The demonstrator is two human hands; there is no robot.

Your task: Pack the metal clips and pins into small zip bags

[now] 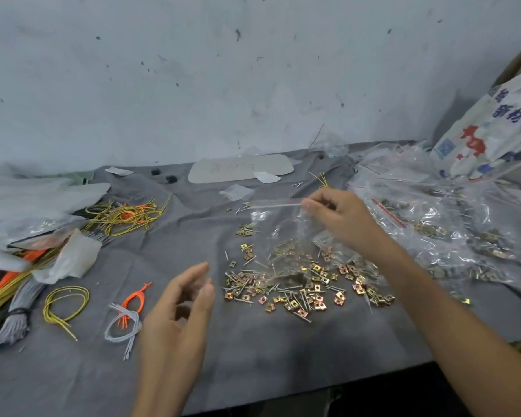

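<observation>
1. Nearest: the grey cloth-covered table [253, 356] ends in a front edge that runs close under both forearms. Anything swept towards the person could go over it.
2. The left hand [178, 311] hovers above bare cloth, left of the heap. Its fingers are loosely spread, thumb apart from them, and nothing shows in it, though the view is slightly blurred.
3. The loose heap of brass-coloured square metal clips and thin grey pins [298, 287] lies centre-right on the cloth.
   - Judged light, rigid and small.
   - The pins are probably sharp and prone to roll, so they are best pinched a few at a time, not scooped.
4. The small clear zip bag with a red seal strip [283, 224] sags over the far part of the heap, with some clips already inside.
   - The right hand [340, 218] pinches the right end of its seal strip between thumb and fingertips.
   - The film looks limp and slippery. The stiffer strip is the sound place to hold, and the mouth probably needs a second hand to spread it.
5. Open room lies between the hands. To the left are a yellow wire loop [63, 302] and a bundle of orange and white wires [130, 308].
6. To the right, a pile of filled clear bags [448, 230] crowds close to the right forearm.
7. Farthest: a pale flat rounded card [241, 171], a printed woven sack [494, 124] and a scuffed white wall [193, 70].
</observation>
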